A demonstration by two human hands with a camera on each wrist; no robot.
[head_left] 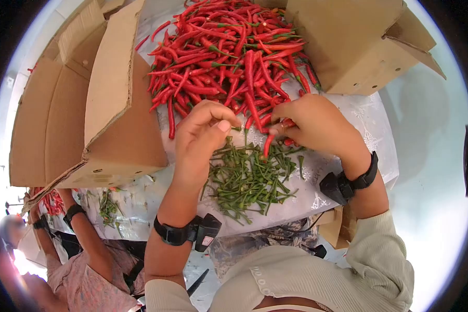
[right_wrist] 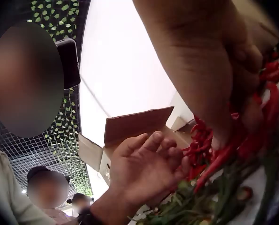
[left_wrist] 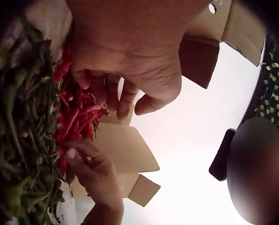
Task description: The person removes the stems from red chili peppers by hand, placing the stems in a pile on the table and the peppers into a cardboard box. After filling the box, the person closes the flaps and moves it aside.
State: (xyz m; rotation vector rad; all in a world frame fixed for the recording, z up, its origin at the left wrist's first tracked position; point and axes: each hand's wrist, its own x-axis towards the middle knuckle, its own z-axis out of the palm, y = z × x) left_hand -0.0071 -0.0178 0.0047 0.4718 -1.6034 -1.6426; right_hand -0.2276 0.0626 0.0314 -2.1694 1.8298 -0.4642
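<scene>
Head view: why's the right hand (head_left: 307,122) pinching that chilli (head_left: 268,146) just above the stem heap (head_left: 247,179)?
— Likely so its stalk lands there. Left hand (head_left: 203,138) hangs loosely curled, empty, at the heap's edge.

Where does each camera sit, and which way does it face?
Head: worn on the head, facing down at red chillies and green stems; left hand, right hand and forearms show.
Left wrist: on that wrist, facing along the palm to fingers and chillies.
Right wrist: likewise, facing fingers pinching one chilli.
Both wrist views show the opposite hand and cardboard boxes.
</scene>
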